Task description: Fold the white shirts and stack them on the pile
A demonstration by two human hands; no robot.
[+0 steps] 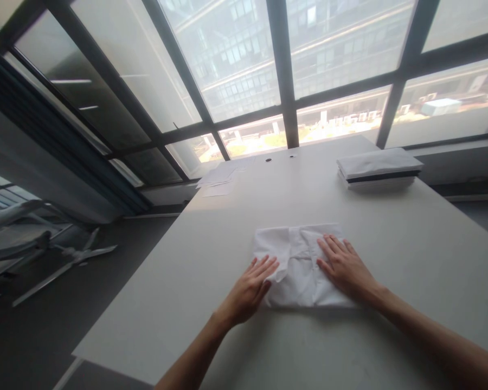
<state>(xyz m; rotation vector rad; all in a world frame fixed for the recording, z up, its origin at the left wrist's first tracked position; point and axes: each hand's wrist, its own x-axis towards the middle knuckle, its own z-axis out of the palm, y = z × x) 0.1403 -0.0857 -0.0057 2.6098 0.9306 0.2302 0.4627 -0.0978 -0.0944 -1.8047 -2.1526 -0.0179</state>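
On table (166,292) by windows (228,54), garment (295,284) perhaps

Tall dark-framed windows (280,59) span ten to two o'clock, letting in hazy daylight, with a pale multi-storey building (239,51) outside. Two bright light strips (71,81) show in the glass at ten. A dark blue curtain (61,129) hangs between nine and ten; grey furniture (77,253) with splayed metal legs stands below it. Dark grey floor (28,336) lies at eight. The smooth, pale bench (284,200) stretches from six toward twelve, and a low grey wall (451,165) runs near three.
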